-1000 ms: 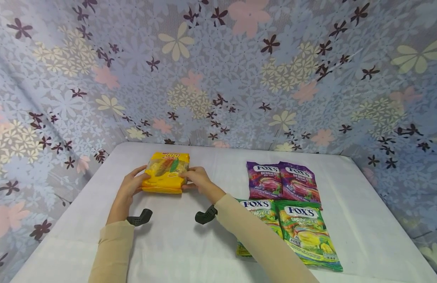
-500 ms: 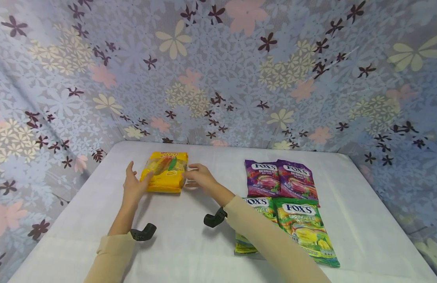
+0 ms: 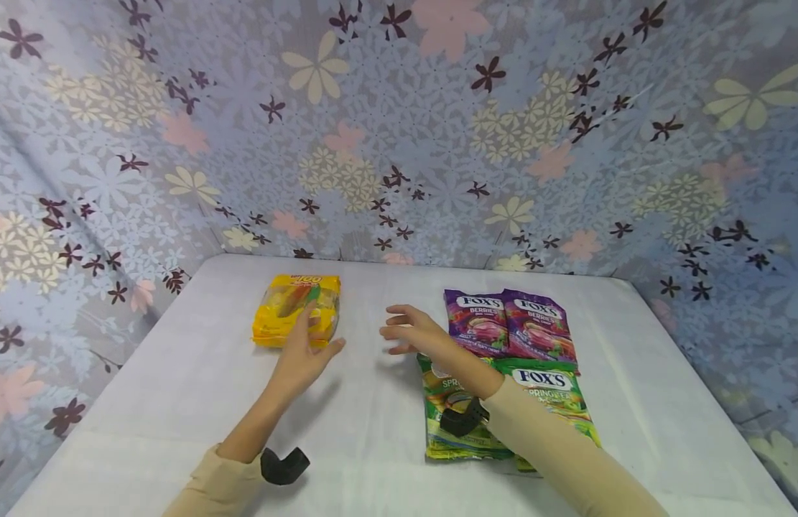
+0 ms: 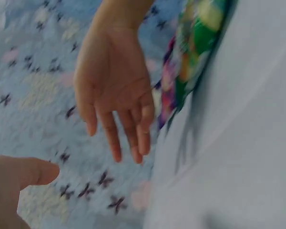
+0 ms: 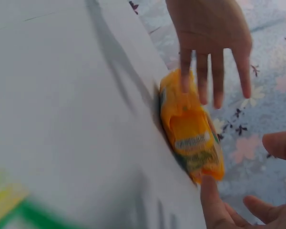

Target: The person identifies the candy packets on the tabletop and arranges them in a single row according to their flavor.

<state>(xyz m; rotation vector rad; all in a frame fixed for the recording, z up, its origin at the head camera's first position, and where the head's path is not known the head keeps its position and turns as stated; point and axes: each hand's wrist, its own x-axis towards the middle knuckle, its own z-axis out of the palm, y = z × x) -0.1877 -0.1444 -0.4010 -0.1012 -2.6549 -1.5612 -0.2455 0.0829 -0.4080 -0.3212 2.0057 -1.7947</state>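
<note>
A yellow candy bag lies at the left back of the white table. My left hand, fingers spread, is in front of the bag and overlaps its near right corner in the head view. My right hand hovers between that bag and the Fox's candy bags, its fingers loosely bent and holding nothing. Near it lie two purple Fox's Berries bags, side by side. Closer to me are green Fox's Spring Tea bags, partly hidden by my right wrist and sleeve. In the right wrist view the yellow bag shows beyond the right fingers.
The table is covered in white cloth. Floral fabric rises behind it and along both sides. A black wrist mount sticks out at the left wrist, and another overlaps the green bags.
Both hands have let go of the yellow candy bag, which stays in place. The right hand has moved right toward the Fox's bags; the left has come nearer and to the right.
</note>
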